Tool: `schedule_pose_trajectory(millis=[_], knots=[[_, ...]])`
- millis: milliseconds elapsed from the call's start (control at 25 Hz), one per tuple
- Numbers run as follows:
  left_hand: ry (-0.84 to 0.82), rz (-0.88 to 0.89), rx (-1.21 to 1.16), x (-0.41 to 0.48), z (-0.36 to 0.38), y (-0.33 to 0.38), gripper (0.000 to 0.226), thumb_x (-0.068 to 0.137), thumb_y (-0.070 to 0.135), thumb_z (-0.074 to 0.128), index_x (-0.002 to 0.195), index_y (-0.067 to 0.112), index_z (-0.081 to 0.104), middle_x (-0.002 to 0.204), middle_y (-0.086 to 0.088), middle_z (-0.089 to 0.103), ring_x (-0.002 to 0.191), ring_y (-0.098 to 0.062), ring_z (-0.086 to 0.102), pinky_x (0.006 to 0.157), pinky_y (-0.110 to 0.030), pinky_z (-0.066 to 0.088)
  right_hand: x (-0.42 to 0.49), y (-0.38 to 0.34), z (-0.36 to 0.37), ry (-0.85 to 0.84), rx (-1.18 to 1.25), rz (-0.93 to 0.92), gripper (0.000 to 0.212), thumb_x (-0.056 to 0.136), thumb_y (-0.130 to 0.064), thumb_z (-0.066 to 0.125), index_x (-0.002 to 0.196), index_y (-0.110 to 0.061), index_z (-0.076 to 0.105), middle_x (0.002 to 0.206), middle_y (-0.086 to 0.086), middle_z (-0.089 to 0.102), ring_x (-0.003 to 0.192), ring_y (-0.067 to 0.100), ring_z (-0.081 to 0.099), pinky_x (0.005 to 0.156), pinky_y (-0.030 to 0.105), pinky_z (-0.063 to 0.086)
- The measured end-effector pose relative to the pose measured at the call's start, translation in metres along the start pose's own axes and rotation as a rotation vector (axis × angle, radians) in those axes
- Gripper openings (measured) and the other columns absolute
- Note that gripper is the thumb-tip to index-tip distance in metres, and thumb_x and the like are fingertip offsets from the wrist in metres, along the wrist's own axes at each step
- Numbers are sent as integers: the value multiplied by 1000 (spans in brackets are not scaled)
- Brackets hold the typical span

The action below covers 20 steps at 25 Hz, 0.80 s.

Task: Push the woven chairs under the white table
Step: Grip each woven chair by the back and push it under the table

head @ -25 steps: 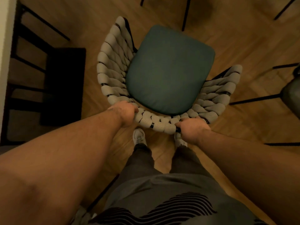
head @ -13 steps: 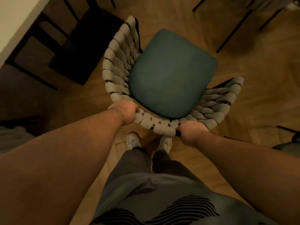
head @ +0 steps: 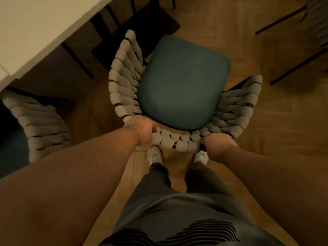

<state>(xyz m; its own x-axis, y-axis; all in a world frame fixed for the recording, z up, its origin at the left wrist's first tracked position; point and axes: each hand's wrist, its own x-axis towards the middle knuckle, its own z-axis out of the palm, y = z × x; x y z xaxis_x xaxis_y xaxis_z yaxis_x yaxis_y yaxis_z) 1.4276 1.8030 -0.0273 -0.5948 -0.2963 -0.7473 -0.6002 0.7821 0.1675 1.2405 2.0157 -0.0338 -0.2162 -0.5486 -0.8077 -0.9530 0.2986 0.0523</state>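
A woven chair (head: 124, 89) with thick grey cords and a dark green seat cushion (head: 182, 84) stands right in front of me on the wooden floor. My left hand (head: 142, 132) grips the left part of its curved backrest. My right hand (head: 218, 148) grips the right part of the same backrest. The white table (head: 40, 29) fills the upper left corner, its edge running diagonally, and the chair's front left corner lies close to it. A second woven chair (head: 44, 128) sits at the left, partly under the table.
Black table legs and a dark base (head: 124, 31) stand beneath the table's edge just beyond the chair. Thin black chair legs (head: 298, 68) cross the floor at the upper right. My feet in white shoes (head: 156, 157) stand directly behind the chair.
The view has swung so the white table covers more of the upper left and the second woven chair has come into sight. The held chair now lies nearer the table edge.
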Motion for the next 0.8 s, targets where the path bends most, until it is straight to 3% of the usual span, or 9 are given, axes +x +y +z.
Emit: schedule_pose_trajectory(millis=[200,360,440,520,800], knots=[[12,-105,-193,-3,6,-5,47,93,19,69,136,35,64,132,9,66,119,-12,61,99,-31,53,22,20,-33,28,-154,-115,25,100,-18,50,116,-24,68,102,0,59,83,22,54,71,38,47],[28,-199,-341,-3,13,14,45,93,14,66,134,33,66,133,12,66,120,-10,60,94,-24,49,36,47,-59,23,-300,-209,23,99,-16,51,115,-20,67,114,5,65,100,25,65,71,37,45],[50,-251,-423,-5,23,29,41,92,14,65,128,34,69,130,13,67,118,-10,61,99,-27,51,39,59,-68,20,-376,-259,23,100,-15,51,117,-18,67,117,6,65,105,25,65,73,36,44],[66,-303,-517,-4,34,42,39,91,13,64,122,36,72,127,14,69,115,-10,62,102,-33,52,42,67,-76,24,-440,-298,23,99,-13,52,117,-17,67,118,6,65,107,25,65,74,35,44],[93,-391,-682,-9,49,67,34,92,9,68,122,26,74,122,10,72,111,-8,65,96,-21,49,67,77,-95,59,-624,-374,28,97,-10,50,115,-19,69,116,3,67,104,23,66,74,36,46]])
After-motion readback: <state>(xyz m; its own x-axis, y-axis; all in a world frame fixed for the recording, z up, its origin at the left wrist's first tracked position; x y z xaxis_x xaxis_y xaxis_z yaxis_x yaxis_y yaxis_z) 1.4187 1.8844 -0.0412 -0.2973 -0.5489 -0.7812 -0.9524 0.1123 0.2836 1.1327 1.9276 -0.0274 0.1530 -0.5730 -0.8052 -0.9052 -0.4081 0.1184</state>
